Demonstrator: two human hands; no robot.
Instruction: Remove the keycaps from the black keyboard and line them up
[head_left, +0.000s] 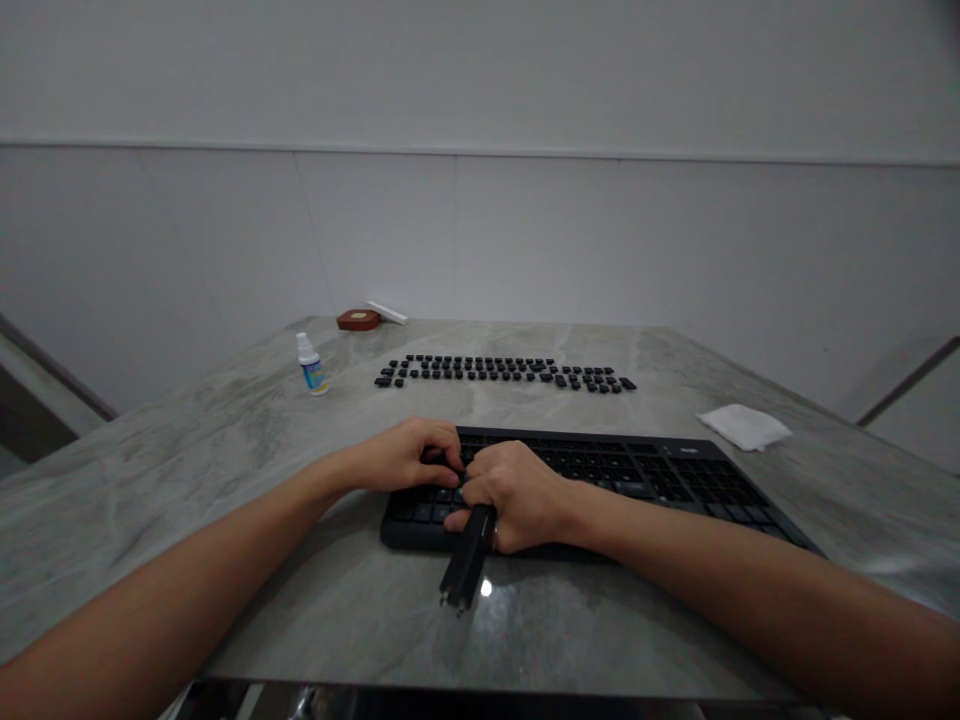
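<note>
A black keyboard (637,455) lies at the front of the table, with many of its keycaps off. My right hand (517,497) is closed around a black keycap puller (469,560), whose small metal tips point down toward the table's front edge. That hand rests over the keyboard's left part. Beside it, my left hand (416,455) has its thumb and fingers curled together at the upper left keys. Whatever sits between those fingertips is too small to make out. Behind the keyboard, loose black keycaps (495,370) are laid out in rows.
A white spray bottle (313,368) with a blue and yellow label stands at the back left. Near the wall are a reddish-brown case (358,320) and a flat white item (388,312). A folded white cloth or tissue (744,427) lies right of the keyboard.
</note>
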